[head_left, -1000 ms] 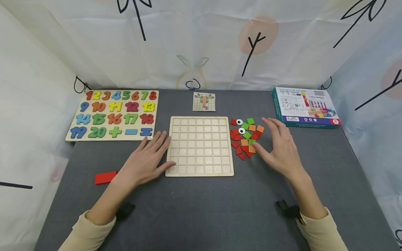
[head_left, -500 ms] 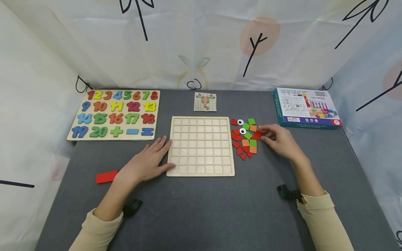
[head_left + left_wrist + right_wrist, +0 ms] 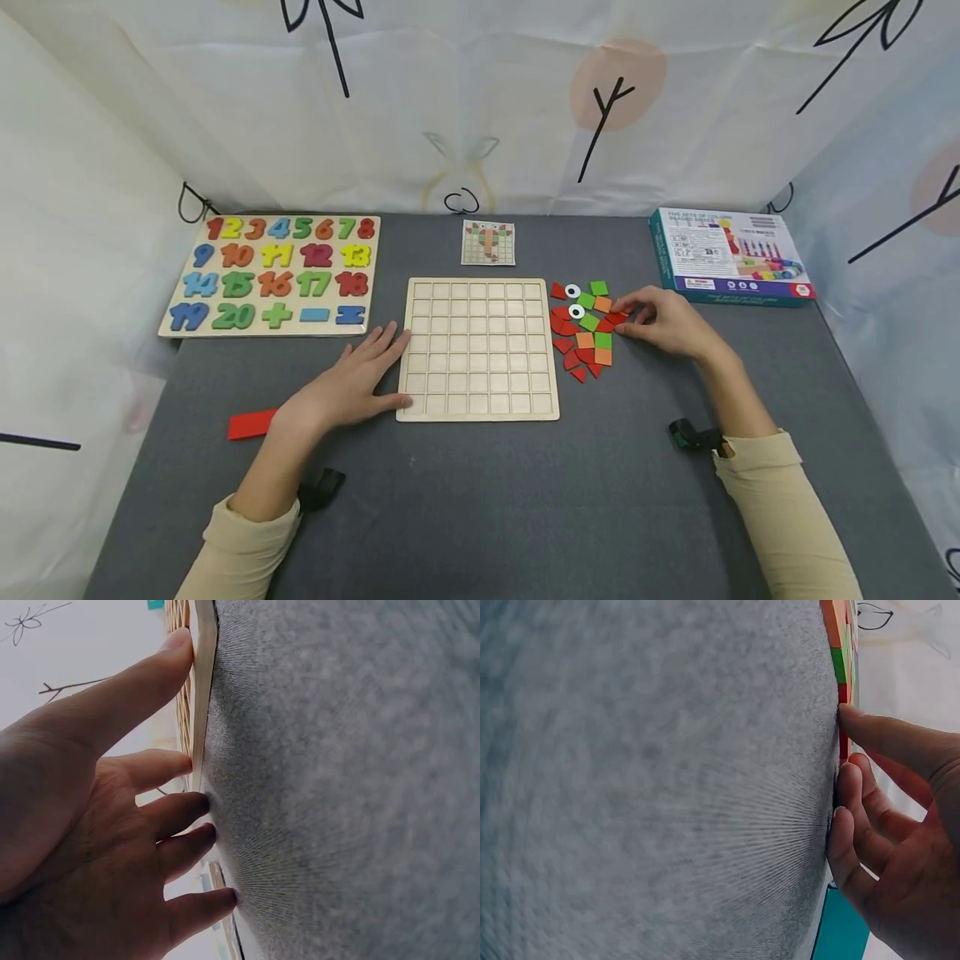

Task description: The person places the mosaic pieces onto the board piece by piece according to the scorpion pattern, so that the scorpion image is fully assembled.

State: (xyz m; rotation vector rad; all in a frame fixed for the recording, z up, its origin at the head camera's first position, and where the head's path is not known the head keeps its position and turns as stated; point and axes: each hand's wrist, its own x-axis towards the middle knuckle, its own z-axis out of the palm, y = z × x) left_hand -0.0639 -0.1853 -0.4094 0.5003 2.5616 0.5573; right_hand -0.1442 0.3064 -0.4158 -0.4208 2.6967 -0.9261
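A square wooden grid board [image 3: 476,350] with bare cells lies in the middle of the table. My left hand [image 3: 348,379] rests at its left edge, fingers spread and straight; in the left wrist view the thumb [image 3: 142,690] touches the board's rim [image 3: 201,690]. To the board's right lies a loose cluster of small flat pieces: red ones, green squares [image 3: 591,322], orange squares [image 3: 584,340] and white discs with dark centres [image 3: 576,312]. At the cluster's right side my right hand [image 3: 663,321] pinches a red piece [image 3: 844,742] between thumb and index finger.
A number puzzle board [image 3: 273,279] lies at the back left. Behind the grid board is a small pattern card [image 3: 488,243]. A teal-sided box [image 3: 735,254] stands at the back right. A red block [image 3: 251,424] lies beside the left forearm.
My right hand came down from above the cluster's right side, and its thumb and index finger closed on a red piece. The left hand shifted slightly, staying at the board's left edge.
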